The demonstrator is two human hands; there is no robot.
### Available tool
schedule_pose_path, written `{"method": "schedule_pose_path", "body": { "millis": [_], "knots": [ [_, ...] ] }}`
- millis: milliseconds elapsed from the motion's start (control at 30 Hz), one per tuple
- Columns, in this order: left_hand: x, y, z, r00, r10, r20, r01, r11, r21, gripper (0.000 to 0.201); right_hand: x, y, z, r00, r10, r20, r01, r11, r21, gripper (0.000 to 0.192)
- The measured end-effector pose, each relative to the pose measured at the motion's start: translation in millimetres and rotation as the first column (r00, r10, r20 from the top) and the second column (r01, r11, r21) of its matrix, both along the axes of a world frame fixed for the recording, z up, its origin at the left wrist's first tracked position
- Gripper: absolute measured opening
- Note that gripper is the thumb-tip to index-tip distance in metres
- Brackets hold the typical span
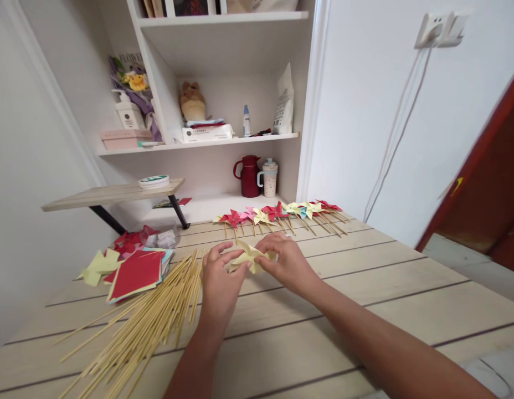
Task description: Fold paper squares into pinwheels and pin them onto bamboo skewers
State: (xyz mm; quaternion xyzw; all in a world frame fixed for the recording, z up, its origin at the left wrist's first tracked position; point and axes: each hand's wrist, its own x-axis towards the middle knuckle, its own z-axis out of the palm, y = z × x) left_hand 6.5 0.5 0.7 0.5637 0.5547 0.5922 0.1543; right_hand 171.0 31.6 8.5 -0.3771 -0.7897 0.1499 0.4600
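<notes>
Your left hand (221, 271) and right hand (284, 257) pinch a folded yellow paper (250, 255) between them, over the bench (390, 285). Sticks (168, 302) lie beside your left hand, and pinwheels (276, 211) (red, yellow, pink and some blue) lie in a row beyond, near the bench's far edge.

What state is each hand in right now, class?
Left hand: holding the pale yellow paper by its left side.
Right hand: holding the same paper by its right side.
</notes>
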Motion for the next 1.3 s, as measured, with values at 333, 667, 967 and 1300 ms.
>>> {"method": "schedule_pose_path", "body": {
  "millis": [333, 667, 967, 1300],
  "knots": [
    [2.1, -1.0, 2.9, 0.999, -0.037, -0.029, 0.035, 0.998, -0.047, 0.010, -1.4, -1.8, 0.6, 0.999, 0.014, 0.048, -0.017, 0.998, 0.062, 0.010],
    [2.5, -3.3, -0.7, 0.942, -0.113, 0.315, 0.189, 0.957, -0.222, 0.006, -1.2, -0.1, -1.9, 1.000, -0.015, -0.003, 0.015, 1.000, 0.009, 0.012],
    [-9.0, 5.7, -11.7, 0.757, 0.154, 0.634, 0.090, 0.938, -0.335, 0.029, 17.7, 7.5, 3.0, 0.949, -0.102, -0.297, 0.071, 0.991, -0.114, 0.020],
    [-6.7, 12.4, -18.1, 0.717, 0.137, 0.684, 0.171, 0.916, -0.363, 0.029, 43.4, 22.4, 4.4, 0.939, 0.010, -0.344, -0.219, 0.789, -0.575, 0.018]
  ]
}}
